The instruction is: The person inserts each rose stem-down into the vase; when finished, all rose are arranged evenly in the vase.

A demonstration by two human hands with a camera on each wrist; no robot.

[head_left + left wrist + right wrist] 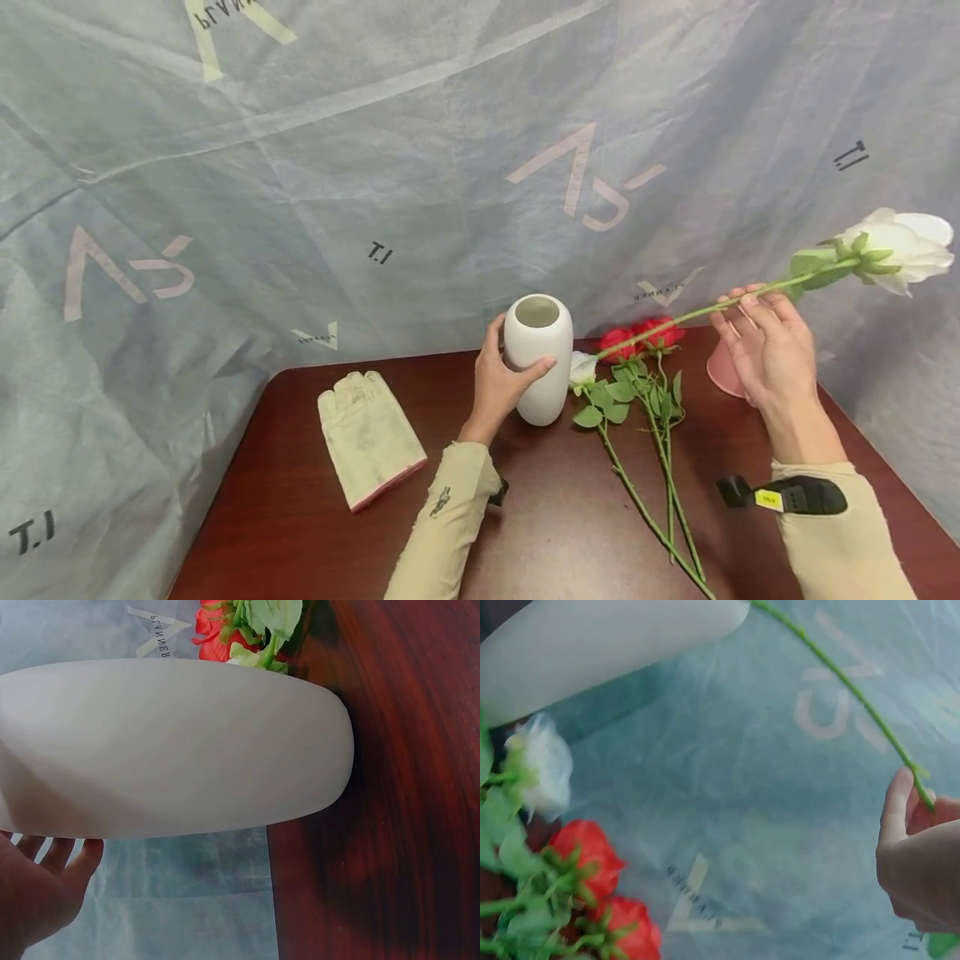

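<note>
A white vase [542, 358] stands upright on the table; its mouth faces up. My left hand [501, 377] grips it from the left side, thumb across the front and fingers round the back. In the left wrist view the vase [187, 750] fills much of the picture, with fingertips [84, 862] against its side. My right hand [780, 358] pinches the green stem of a white rose [892, 250], raised at the right with the bloom pointing up and right. The stem [855, 690] slants down to the left, its far end close to the vase; contact cannot be told.
Two red roses [660, 333] and another white rose [582, 371] lie right of the vase, stems toward the front. Cream work gloves [367, 433] lie at the left. A pink object [726, 371] is partly hidden behind my right hand. A grey cloth [315, 208] hangs behind the table.
</note>
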